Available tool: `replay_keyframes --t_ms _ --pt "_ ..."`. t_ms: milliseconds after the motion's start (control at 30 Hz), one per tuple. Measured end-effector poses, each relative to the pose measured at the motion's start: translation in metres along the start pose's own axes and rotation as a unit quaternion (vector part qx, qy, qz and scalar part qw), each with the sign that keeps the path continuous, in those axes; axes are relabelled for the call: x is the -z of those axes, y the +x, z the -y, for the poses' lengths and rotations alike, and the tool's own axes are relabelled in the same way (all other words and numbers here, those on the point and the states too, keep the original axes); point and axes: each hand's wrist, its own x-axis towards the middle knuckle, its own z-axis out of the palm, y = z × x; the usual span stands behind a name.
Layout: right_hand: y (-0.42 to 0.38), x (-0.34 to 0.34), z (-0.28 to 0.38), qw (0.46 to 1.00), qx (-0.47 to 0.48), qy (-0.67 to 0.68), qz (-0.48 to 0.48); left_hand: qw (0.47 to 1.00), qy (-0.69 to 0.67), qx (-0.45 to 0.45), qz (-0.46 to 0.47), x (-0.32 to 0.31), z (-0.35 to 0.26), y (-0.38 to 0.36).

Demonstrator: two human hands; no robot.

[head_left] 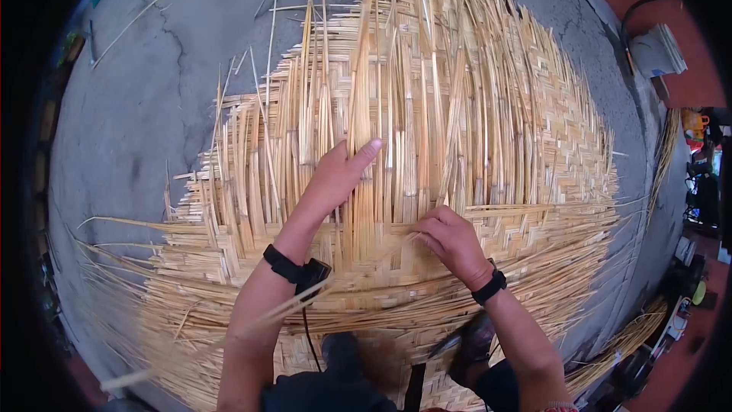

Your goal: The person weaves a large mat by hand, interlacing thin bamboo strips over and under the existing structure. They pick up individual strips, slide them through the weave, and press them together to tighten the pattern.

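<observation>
Lengthwise strips [410, 114] crowd ahead of the left hand [345, 172]; a blurred strip [276, 311], seemingly raised, crosses the forearm [252, 358]; leftward, the floor [122, 130] offers passage.

On a bamboo mat [563, 126], the left hand [345, 172] grips strips [365, 84] toward twelve o'clock; the right hand [451, 243] pinches a splint [126, 378] toward eight.

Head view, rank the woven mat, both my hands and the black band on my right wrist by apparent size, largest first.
1. Woven mat
2. Left hand and right hand: too alike to rank
3. Black band
</observation>
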Motion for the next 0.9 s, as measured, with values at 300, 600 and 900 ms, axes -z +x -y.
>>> replay_keyframes --t_ms 300,600,900 --pt "-0.004 -0.020 0.001 0.983 -0.079 0.075 -0.147 0.842 -0.512 0.113 0.128 -0.034 0.021 0.006" --pt "0.022 -0.026 0.005 0.988 -0.086 0.061 -0.115 0.876 -0.426 0.057 0.220 -0.030 0.001 0.012" --pt "0.031 -0.015 -0.004 0.997 -0.041 -0.034 0.063 0.974 0.096 -0.149 -0.143 0.018 0.038 -0.068"
